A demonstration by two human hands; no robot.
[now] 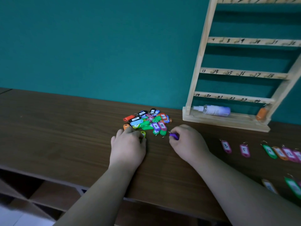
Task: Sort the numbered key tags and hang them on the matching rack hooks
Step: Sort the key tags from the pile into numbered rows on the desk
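Pinching a purple tag [173, 136] between thumb and curled fingers, the right hand [187, 141] rests on the wooden table [65, 128], just to the right of the pile of key tags [147, 122]. The tag pokes out at the left side of the fist, its metal ring pointing toward the pile, and most of its body is hidden inside the grip, so no number can be read.

The left hand [127, 147] lies palm down at the near edge of the pile, fingers bent, with their tips at a yellow-green tag [143, 133] that sits apart from the heap. Whether those fingers pinch the tag or only touch it I cannot tell. The two hands are near each other, with bare tabletop between them.

The pile itself is a loose jumble of orange, red, blue, green, purple and black tags, with 8 and 18 readable on two labels at its near side.

A wooden rack [203, 51] leans against the teal wall [97, 46] at the right, its bars marked with handwritten numbers. One orange tag [261, 114] hangs at the hook under 24, at the lowest bar's right end. A spray bottle [213, 110] lies on its side on the rack's base.

Right of the right hand, sorted tags lie in rows on the table, starting with a pink 3 tag [226, 146] and a pink 5 tag [244, 150].
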